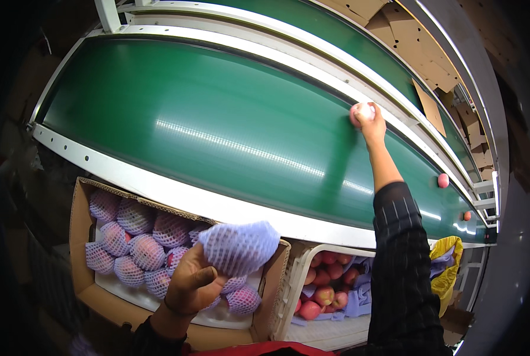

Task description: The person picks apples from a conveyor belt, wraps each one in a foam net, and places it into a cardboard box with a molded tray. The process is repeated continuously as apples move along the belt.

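My left hand (pixel 194 282) holds a lilac foam net sleeve (pixel 240 248) above an open cardboard box (pixel 82 262). Whether a fruit is inside that sleeve I cannot tell. Red apples in foam nets (pixel 147 252) lie in rows in the box. Stretched out to the far edge of the green conveyor belt (pixel 229 111), my right hand (pixel 372 127) grips a pinkish apple (pixel 359 114). Two more apples rest farther right along that edge, a pink one (pixel 443 180) and a smaller-looking red one (pixel 467 216).
Right of the box stands a pale plastic crate (pixel 287 289) with loose red apples (pixel 323 294) and lilac foam nets. A yellow bag (pixel 445 285) hangs beyond my right sleeve. White metal rails (pixel 158 178) border the belt; cardboard pieces (pixel 418 49) lie past a second belt.
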{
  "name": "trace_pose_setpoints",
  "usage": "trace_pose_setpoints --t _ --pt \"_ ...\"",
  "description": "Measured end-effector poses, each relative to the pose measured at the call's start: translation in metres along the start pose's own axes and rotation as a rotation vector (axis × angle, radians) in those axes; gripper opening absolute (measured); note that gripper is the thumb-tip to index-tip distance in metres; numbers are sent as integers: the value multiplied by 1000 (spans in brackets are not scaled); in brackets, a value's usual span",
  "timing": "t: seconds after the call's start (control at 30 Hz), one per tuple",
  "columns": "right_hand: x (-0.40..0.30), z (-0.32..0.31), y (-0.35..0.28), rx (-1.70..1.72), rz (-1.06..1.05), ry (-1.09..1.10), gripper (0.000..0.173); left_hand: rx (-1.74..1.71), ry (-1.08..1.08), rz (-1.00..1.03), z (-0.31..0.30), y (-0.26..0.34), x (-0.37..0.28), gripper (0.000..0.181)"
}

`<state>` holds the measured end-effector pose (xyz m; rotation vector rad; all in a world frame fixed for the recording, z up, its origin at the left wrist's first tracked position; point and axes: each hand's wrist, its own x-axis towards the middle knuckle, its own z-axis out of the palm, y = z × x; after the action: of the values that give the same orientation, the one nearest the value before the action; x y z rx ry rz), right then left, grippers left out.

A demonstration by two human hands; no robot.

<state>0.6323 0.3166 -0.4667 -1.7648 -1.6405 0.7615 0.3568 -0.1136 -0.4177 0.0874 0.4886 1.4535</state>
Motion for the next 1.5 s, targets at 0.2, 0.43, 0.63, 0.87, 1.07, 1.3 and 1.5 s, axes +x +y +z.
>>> trace_pose_setpoints --t 0.2,0.43,0.63,0.87,1.07,1.3,1.5 --pt "-189 -5 -42 1141 -52 -705 69 281 -28 20 16 -10 29 93" --pt "-337 -51 -58 525 -580 -725 69 439 34 -52 43 -64 7 64" --pt "-372 -64 -6 1180 111 -929 55 372 -70 -140 72 -95 -60 72" --pt "-446 -90 23 1213 356 -1582 63 131 -155 -400 71 -143 -149 81" --pt "-476 -101 10 1199 534 -1227 14 33 74 -126 43 -154 -177 71" --pt "-503 -63 -66 240 -541 -694 25 1112 413 534 22 -111 -168 68" --pt "-518 7 -108 212 -429 -757 55 1633 551 761 16 -47 -188 80"
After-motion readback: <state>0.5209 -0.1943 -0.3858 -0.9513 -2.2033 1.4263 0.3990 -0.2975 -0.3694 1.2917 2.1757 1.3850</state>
